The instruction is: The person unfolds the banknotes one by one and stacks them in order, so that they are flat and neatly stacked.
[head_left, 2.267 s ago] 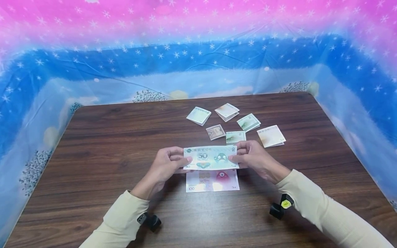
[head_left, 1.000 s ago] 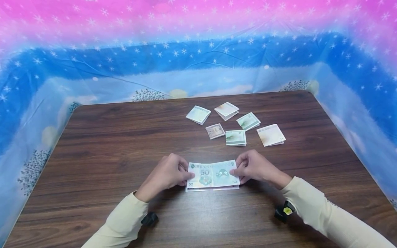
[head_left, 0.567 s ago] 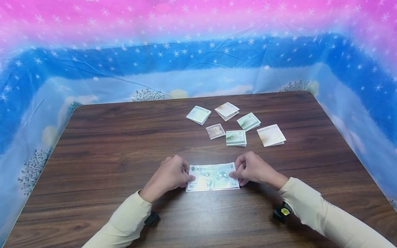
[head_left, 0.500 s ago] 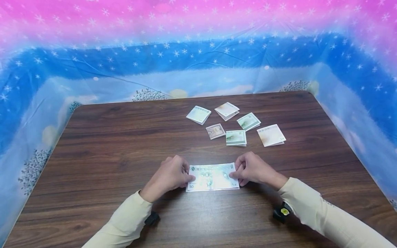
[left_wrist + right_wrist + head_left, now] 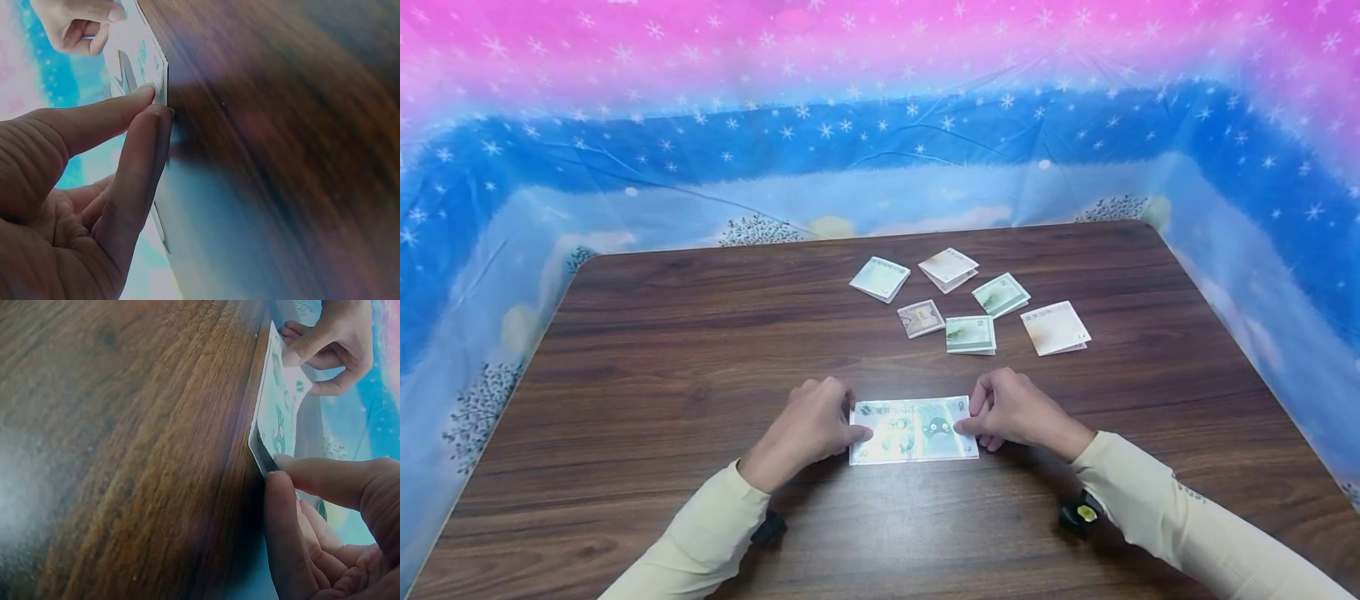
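A pale green toy banknote marked 50 lies flat along the near middle of the table, glare washing out part of its print. The pink 100 banknote seen earlier is hidden beneath it. My left hand pinches the left end, its thumb on top. At the right end, my right hand pinches likewise. Up close in the left wrist view, thumb and forefinger meet at the corner of the banknote. In the right wrist view, the near corner of the banknote bends slightly up from the wood.
Behind the hands lie several folded banknotes: a pale green one, a small brown one, green 2 notes such as this banknote, and a cream one farthest right. A snowflake-patterned cloth surrounds the dark wooden table.
Both hands have brought the 50 banknote down and nearer the person, laying it over the pink 100 banknote until that is covered. In the last half second it shifts only slightly into line.
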A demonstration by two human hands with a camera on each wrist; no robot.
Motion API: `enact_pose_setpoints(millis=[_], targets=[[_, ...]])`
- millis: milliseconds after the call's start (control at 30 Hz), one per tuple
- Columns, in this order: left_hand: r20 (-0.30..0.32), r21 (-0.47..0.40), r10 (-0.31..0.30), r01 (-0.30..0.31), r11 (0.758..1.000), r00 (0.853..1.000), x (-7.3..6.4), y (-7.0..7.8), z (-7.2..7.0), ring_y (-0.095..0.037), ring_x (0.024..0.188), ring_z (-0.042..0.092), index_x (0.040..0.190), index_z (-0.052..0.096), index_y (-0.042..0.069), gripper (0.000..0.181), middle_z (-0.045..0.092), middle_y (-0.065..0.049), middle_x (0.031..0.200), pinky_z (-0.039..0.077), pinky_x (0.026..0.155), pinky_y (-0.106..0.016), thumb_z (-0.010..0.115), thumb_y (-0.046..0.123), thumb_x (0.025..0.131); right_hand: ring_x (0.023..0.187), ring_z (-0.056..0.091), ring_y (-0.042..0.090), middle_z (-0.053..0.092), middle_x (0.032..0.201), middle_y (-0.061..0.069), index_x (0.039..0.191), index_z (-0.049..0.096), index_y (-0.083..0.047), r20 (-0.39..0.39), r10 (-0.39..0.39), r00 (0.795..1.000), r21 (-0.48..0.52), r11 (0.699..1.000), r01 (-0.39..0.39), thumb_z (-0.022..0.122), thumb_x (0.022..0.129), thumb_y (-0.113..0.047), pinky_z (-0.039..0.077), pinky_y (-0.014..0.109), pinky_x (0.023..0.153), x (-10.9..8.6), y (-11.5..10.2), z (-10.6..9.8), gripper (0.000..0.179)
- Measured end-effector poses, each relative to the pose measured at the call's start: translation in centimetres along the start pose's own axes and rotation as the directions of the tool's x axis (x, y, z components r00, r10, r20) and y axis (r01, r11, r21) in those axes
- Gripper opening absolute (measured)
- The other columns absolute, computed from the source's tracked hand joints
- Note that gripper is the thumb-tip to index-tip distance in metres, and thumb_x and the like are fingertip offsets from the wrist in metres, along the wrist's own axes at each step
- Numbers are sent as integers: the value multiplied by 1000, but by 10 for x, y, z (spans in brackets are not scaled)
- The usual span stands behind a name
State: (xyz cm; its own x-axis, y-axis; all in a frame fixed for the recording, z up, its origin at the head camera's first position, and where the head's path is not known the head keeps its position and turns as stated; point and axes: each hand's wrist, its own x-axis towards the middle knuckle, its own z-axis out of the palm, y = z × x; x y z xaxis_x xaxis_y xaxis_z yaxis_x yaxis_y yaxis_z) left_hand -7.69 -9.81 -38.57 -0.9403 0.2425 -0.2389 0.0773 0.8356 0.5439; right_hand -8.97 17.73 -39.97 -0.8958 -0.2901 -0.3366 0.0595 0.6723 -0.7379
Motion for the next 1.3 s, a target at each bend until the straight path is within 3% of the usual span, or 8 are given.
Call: enact_pose_setpoints(millis=[267,533,667,867,1100,1200,1300], targets=[[-17,26,18,-18,999,1000,1,1,0,-19,63,53,110,68,6,44,59,0,72,45,59,-33,90,20,76,45,64,15,64,58,3,78,58,-5,-27,-12,1000,-40,999,11,88,77,-16,56,32,47,0,4,-1,32],[-28,31,45,-45,999,999,2,2,1,-17,62,52,110,67,6,42,58,1,70,44,59,-32,90,20,77,45,64,15,63,59,3,78,57,-5,-24,-26,999,-44,999,25,87,78,-16,55,33,47,-1,5,-1,32],[-34,30,68,-67,997,997,0,6,-5,-14,58,50,109,68,6,36,58,2,68,42,55,-30,84,28,85,45,63,16,63,59,3,79,57,-5,-18,-56,998,-20,998,56,86,80,-14,56,34,47,-4,2,-3,30],[-76,2,105,-105,994,992,4,12,-27,-12,65,63,118,68,4,37,71,-1,82,52,63,-34,71,34,96,50,64,18,64,60,8,82,59,0,-26,-130,991,86,988,131,82,83,-7,58,39,50,-1,-6,-10,24],[-145,74,203,-194,978,968,31,9,-40,-25,95,70,124,65,-2,40,73,-14,105,53,88,-47,66,29,99,58,66,21,67,73,12,93,61,7,-2,-155,988,242,958,151,78,85,-3,61,41,58,7,-11,-13,21],[-146,118,210,-193,974,967,45,7,-43,-32,109,66,130,62,-4,43,69,-20,118,51,94,-50,63,28,100,70,70,24,70,85,18,101,61,9,43,-141,989,352,929,117,76,88,-5,62,40,67,11,-12,-14,24],[-126,160,205,-184,970,971,57,4,-44,-37,122,59,138,55,-5,49,60,-24,133,46,102,-52,61,28,102,84,71,25,71,99,24,108,61,10,96,-116,989,481,875,56,73,90,-6,61,39,78,15,-12,-15,27]])
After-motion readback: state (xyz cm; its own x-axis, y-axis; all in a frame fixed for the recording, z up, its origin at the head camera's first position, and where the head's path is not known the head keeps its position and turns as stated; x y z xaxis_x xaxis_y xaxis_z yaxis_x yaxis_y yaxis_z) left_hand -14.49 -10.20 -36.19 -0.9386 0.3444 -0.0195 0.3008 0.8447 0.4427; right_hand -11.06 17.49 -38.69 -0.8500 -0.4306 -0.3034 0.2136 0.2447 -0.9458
